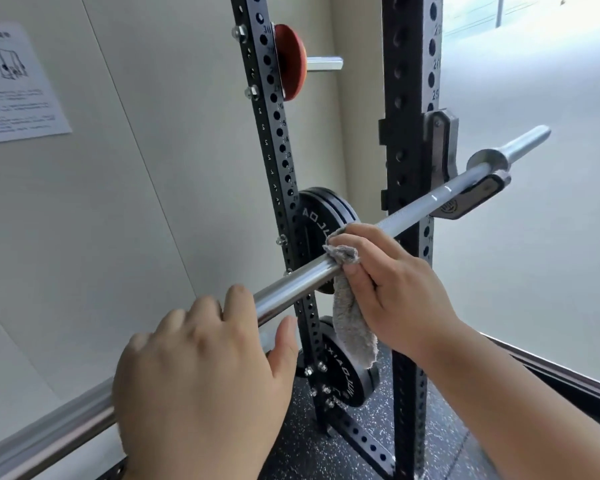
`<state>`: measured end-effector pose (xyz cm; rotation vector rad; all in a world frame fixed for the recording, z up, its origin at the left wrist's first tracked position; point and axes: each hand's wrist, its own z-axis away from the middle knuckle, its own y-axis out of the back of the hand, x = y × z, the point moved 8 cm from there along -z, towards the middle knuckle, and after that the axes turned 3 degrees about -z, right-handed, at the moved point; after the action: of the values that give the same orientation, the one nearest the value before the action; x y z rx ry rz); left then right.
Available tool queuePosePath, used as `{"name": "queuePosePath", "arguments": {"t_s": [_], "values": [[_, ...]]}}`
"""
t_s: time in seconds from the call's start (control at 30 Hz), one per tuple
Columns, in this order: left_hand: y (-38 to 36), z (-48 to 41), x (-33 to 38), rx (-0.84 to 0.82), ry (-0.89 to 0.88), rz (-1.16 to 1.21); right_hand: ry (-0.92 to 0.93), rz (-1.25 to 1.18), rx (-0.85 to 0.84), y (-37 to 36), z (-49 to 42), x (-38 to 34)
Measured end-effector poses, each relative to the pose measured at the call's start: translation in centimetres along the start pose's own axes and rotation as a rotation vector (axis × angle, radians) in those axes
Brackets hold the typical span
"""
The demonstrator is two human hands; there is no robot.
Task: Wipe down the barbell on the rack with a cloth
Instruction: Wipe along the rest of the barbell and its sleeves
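A chrome barbell [426, 204] runs from the lower left up to the right, resting on a J-hook [471, 199] of the black rack [407, 98]. My right hand [392, 289] presses a grey cloth [350, 320] around the bar's middle, and the cloth's loose end hangs below. My left hand [205, 372] is wrapped over the bar nearer to me, thumb underneath. The bar's sleeve end [523, 143] sticks out past the hook.
Black weight plates [323, 209] hang on the rear upright [274, 133], with another plate [347, 382] lower down and a red plate [291, 60] on a peg above. A paper notice [14, 81] is on the left wall. Speckled rubber floor [440, 441] lies below.
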<state>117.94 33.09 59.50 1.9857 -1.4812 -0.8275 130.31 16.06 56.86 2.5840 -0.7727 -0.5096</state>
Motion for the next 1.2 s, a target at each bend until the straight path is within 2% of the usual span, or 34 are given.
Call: {"name": "queuePosePath", "arguments": {"t_s": [0.23, 0.37, 0.47, 0.57, 0.67, 0.83, 0.97, 1.07, 1.2], "values": [[-2.4, -4.6, 6.7, -0.006, 0.041, -0.127, 0.034, -0.027, 0.026, 1.0, -0.7, 6.7], [-3.5, -6.4, 8.2, -0.064, 0.112, -0.192, -0.030, -0.088, 0.069, 1.3, -1.1, 9.4], [-3.6, -6.3, 8.1, -0.055, 0.152, -0.215, -0.032, -0.217, 0.086, 0.0, -0.4, 8.0], [-3.6, -6.3, 8.0, -0.027, 0.201, -0.226, 0.125, -0.310, 0.014, -1.1, 0.1, 5.9], [-3.5, -6.4, 8.0, 0.029, 0.253, -0.275, 0.221, -0.222, -0.065, -0.9, -0.2, 7.4], [-3.4, -6.2, 8.0, 0.065, 0.281, -0.298, 0.078, -0.252, 0.013, 0.0, 0.0, 9.8], [-3.4, -6.5, 7.9, 0.045, 0.285, -0.307, 0.188, -0.265, -0.064, -1.9, 0.8, 5.2], [-3.4, -6.5, 7.9, 0.046, 0.279, -0.307, 0.276, -0.240, -0.091, -1.4, 0.2, 5.2], [-3.4, -6.4, 7.8, 0.055, 0.280, -0.286, 0.209, -0.191, 0.005, 0.0, 0.2, 8.4]]}}
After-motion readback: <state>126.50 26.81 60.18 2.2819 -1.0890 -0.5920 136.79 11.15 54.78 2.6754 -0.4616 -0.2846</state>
